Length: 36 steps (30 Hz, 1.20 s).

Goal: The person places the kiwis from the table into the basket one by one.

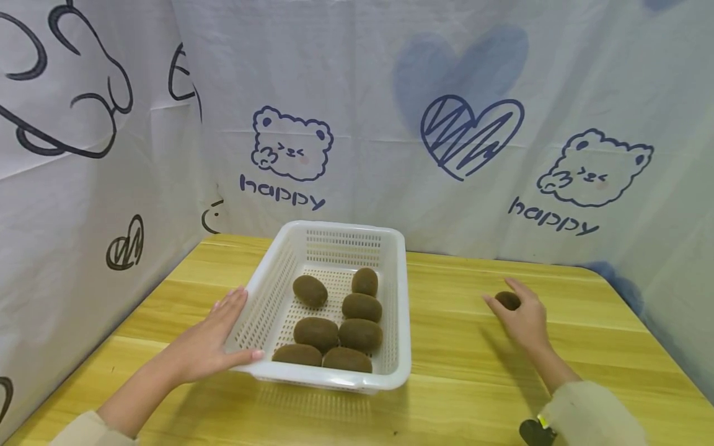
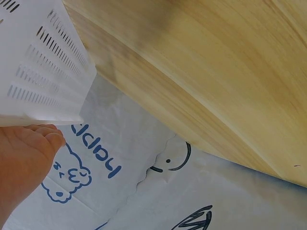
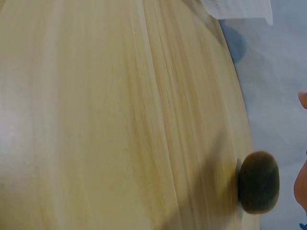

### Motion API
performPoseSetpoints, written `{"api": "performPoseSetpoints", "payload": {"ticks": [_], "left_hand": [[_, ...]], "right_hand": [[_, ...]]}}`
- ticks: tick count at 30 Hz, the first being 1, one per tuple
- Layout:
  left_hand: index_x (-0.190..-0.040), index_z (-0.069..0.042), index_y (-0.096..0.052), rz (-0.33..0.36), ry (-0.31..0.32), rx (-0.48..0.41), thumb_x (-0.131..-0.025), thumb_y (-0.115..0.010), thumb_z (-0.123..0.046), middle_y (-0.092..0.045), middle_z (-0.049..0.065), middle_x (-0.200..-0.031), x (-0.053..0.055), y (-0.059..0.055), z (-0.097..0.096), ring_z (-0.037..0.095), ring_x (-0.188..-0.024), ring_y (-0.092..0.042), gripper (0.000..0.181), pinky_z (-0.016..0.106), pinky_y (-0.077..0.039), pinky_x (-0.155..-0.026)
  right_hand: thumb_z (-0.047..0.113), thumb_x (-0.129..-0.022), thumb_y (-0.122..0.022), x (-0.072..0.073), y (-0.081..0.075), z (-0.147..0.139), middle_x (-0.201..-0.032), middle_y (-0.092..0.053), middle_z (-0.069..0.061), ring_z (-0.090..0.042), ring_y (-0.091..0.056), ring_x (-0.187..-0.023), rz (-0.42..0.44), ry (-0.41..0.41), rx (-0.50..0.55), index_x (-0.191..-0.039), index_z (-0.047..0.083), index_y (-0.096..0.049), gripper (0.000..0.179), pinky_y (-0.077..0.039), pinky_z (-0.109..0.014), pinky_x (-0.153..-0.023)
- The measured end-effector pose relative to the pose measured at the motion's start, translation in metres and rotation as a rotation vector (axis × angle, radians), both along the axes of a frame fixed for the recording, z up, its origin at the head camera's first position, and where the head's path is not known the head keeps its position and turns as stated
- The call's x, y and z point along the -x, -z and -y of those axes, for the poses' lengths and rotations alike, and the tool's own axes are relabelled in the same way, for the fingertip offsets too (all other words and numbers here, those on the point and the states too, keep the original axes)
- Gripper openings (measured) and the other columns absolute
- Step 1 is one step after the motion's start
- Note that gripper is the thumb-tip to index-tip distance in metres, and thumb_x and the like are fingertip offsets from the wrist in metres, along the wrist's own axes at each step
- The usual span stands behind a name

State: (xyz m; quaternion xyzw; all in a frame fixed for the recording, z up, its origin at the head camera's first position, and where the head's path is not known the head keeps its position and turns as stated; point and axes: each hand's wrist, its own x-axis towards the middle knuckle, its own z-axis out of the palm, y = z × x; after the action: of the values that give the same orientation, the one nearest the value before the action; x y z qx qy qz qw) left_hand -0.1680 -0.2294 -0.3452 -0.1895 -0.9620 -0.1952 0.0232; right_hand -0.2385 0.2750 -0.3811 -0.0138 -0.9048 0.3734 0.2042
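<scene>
Brown kiwifruits (image 1: 361,335), several of them, lie in a white perforated plastic basket (image 1: 403,297) on the table. My left hand (image 1: 203,344) rests on the basket's near left corner, its thumb over the front rim and its fingers along the left rim. In the left wrist view, part of that hand (image 2: 29,158) touches the rim. Right of the basket, a single kiwifruit (image 3: 259,183) sits on the wood. Around it, my right hand (image 1: 524,316) holds its thumb and forefinger spread, with a gap to the fruit visible in the right wrist view.
The pale wooden table (image 1: 446,347) reaches back to a white cloth (image 1: 379,167) printed with bears and hearts. The same kind of cloth hangs at the left. A small dark object (image 1: 537,432) shows beside the right sleeve (image 1: 594,415); its kind is unclear.
</scene>
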Motion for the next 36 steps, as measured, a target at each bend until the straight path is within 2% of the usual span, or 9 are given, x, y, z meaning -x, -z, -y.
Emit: {"api": "performPoseSetpoints", "payload": {"ticks": [9,16,24,36], "left_hand": [[-0.147,0.004,-0.011,-0.011,0.000,0.009,-0.078,-0.060,-0.058,-0.011,0.023,-0.153,0.000,-0.001,0.000,0.043,-0.140,-0.015,0.105,0.058,-0.019,-0.112],[-0.147,0.004,-0.012,-0.006,-0.001,0.001,-0.078,-0.061,-0.058,-0.011,0.023,-0.154,-0.001,-0.002,0.000,0.042,-0.140,-0.014,0.105,0.058,-0.019,-0.112],[-0.147,0.004,-0.011,-0.005,-0.002,0.009,-0.078,-0.060,-0.058,-0.010,0.023,-0.154,-0.002,-0.003,-0.001,0.042,-0.141,-0.013,0.104,0.058,-0.019,-0.112],[-0.147,0.003,-0.012,-0.008,0.001,0.000,-0.078,-0.061,-0.058,-0.011,0.022,-0.154,-0.001,-0.002,-0.001,0.042,-0.140,-0.014,0.104,0.058,-0.019,-0.112]], "right_hand": [[0.025,-0.083,-0.068,-0.001,0.006,-0.015,-0.141,-0.036,-0.031,-0.047,-0.030,-0.132,0.065,0.024,0.009,-0.136,-0.009,-0.039,0.069,-0.028,-0.057,-0.109],[0.024,-0.085,-0.065,0.000,0.012,-0.024,-0.144,-0.029,-0.033,-0.048,-0.024,-0.134,0.163,0.043,-0.004,-0.138,-0.011,-0.032,0.071,-0.024,-0.058,-0.110],[0.025,-0.089,-0.060,0.004,0.015,-0.028,-0.146,-0.019,-0.035,-0.051,-0.019,-0.134,0.288,-0.001,-0.034,-0.142,-0.011,-0.021,0.075,-0.023,-0.061,-0.109],[0.015,-0.089,-0.056,0.006,0.018,-0.033,-0.145,-0.017,-0.038,-0.051,-0.017,-0.133,0.338,-0.001,-0.047,-0.141,-0.015,-0.015,0.072,-0.020,-0.058,-0.112]]}}
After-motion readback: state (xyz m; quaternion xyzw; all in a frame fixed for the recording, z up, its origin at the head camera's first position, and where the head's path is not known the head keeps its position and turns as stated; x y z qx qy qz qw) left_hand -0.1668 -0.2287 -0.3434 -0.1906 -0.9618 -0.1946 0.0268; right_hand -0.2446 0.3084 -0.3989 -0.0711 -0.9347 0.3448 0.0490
